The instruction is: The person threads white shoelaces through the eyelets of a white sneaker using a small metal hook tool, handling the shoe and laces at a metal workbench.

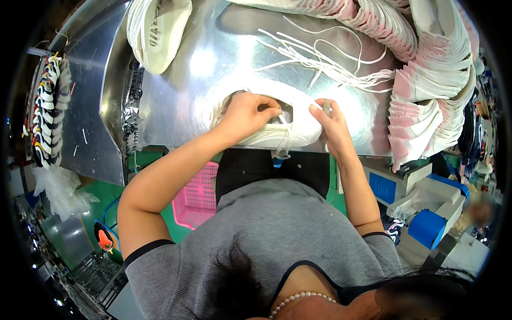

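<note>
A white shoe upper (306,130) lies on its side along the near edge of the metal table, its opening facing up. My left hand (246,116) reaches over that opening, thumb and forefinger pinched together on what looks like a white shoelace (283,119). More of the lace hangs in a loose loop over the near side of the upper. At the toe end, my right hand (335,125) grips the upper between thumb and bent fingers. The inside of the upper is partly hidden by my left hand.
Loose white laces (341,74) lie beyond the upper on the metal table (176,106). Stacked white and pink uppers (426,90) curve along the right and far side. More white uppers (160,37) sit at far left. Below are a pink basket (194,200) and a blue-and-grey machine (426,213).
</note>
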`<move>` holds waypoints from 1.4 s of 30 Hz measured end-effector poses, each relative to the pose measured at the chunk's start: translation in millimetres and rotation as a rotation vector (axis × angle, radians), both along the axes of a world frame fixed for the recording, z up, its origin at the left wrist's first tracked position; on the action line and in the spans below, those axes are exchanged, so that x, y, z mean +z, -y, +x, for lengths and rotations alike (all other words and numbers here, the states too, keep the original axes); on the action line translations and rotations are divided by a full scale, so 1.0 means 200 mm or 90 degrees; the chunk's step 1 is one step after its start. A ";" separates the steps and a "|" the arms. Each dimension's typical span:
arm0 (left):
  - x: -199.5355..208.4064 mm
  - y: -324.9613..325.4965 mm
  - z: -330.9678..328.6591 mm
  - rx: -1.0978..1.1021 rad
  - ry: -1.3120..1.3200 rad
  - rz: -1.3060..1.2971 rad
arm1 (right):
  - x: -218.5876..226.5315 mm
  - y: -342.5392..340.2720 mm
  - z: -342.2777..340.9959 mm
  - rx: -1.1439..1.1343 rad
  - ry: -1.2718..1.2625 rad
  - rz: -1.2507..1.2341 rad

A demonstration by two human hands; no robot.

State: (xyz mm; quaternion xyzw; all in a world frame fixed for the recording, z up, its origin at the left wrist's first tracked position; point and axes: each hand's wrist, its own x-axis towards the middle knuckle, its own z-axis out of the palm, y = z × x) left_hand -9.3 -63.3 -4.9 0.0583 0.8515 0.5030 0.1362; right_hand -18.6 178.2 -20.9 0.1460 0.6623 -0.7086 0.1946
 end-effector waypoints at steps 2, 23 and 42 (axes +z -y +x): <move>0.02 -0.02 -0.01 -0.010 0.059 0.057 | -0.01 -0.01 0.02 0.019 -0.007 -0.018; 0.30 0.72 0.20 0.364 -0.425 -0.380 | -0.05 -0.05 0.07 -0.100 -0.134 -0.153; 0.43 -0.23 0.09 -0.059 -0.444 -0.195 | 0.17 -0.24 0.12 0.051 -0.257 -0.054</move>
